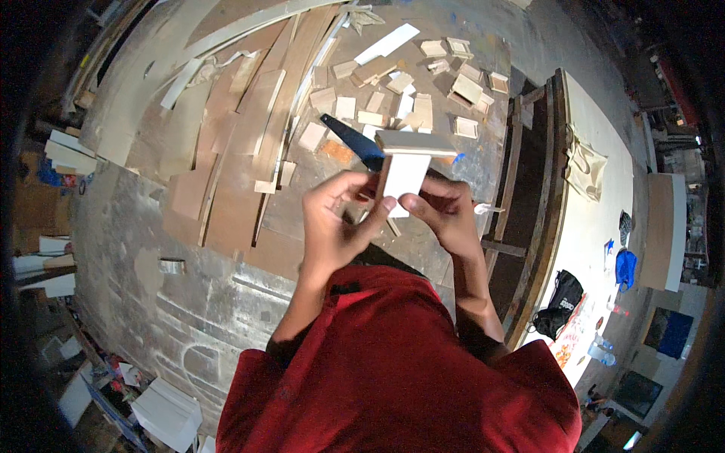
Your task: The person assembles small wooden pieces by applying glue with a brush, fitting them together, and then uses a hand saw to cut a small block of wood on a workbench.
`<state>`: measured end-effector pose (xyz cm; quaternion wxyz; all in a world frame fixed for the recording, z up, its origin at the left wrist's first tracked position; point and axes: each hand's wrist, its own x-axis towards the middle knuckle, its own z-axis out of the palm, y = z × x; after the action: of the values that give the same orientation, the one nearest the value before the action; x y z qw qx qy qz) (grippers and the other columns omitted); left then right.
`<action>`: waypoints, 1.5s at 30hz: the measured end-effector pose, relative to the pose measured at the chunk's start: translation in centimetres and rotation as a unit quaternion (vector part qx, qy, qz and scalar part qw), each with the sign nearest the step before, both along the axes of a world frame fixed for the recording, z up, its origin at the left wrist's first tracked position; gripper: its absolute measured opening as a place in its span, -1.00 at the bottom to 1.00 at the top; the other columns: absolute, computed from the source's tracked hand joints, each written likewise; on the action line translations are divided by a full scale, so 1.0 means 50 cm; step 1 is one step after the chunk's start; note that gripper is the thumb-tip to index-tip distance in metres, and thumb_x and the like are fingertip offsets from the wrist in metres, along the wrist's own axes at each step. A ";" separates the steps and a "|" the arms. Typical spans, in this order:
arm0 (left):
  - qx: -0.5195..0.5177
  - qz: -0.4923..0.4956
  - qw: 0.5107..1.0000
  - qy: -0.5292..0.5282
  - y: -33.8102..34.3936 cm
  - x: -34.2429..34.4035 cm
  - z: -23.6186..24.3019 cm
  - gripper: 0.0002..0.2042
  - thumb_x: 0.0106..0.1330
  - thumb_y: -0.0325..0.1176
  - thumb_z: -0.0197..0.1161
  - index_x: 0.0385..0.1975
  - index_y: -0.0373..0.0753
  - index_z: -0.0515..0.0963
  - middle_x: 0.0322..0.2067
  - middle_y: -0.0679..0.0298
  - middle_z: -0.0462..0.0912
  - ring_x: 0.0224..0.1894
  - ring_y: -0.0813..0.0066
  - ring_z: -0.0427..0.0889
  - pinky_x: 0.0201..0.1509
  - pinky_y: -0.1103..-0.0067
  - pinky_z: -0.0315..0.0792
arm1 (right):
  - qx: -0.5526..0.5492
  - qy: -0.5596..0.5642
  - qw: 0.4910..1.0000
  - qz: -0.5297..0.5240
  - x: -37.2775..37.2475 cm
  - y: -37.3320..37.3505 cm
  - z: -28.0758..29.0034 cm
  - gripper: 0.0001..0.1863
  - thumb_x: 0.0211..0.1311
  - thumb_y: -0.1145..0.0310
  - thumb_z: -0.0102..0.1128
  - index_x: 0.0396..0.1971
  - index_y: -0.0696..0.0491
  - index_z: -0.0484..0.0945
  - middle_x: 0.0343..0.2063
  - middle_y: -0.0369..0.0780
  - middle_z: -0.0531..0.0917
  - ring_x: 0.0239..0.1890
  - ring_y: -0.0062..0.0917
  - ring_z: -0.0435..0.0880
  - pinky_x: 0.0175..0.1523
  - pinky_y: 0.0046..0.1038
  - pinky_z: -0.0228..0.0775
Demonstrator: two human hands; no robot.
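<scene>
Between my two hands I hold up a small wooden block (405, 177) with a white front face and a wider flat cap across its top. My left hand (332, 223) grips its left side, thumb pressed to the lower front. On the other side, my right hand (449, 215) closes round it, its thumb also on the lower front. Behind the block, a dark tapered blade like a hand saw's (351, 141) lies on the brown work surface; the block and my left hand hide its other end.
Several small wooden boxes and offcuts (467, 90) lie scattered beyond my hands. Long boards (260, 128) are stacked to the left. On the right stands a pale-topped table (585, 226) with a cloth bag (586, 167) and a black drawstring bag (560, 302). A tape roll (172, 266) lies at left.
</scene>
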<state>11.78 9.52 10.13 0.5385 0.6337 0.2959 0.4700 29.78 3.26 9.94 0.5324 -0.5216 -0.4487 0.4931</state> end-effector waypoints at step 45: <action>-0.262 0.078 0.958 -0.087 0.009 -0.149 -0.062 -0.72 0.23 -0.48 0.33 -0.09 -0.47 0.60 -0.24 0.17 0.71 -0.20 0.54 0.63 -0.02 0.59 0.45 | -0.092 -0.579 0.805 0.086 -0.090 -0.016 -0.605 -0.15 -0.18 -0.08 0.50 0.11 0.09 0.47 -0.16 -0.06 0.61 -0.03 -0.12 0.59 -0.06 -0.13 0.50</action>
<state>4.31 9.99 7.03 0.6709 0.4020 0.4092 0.4700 25.30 2.45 -20.33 0.0786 -0.7163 -0.6691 0.1820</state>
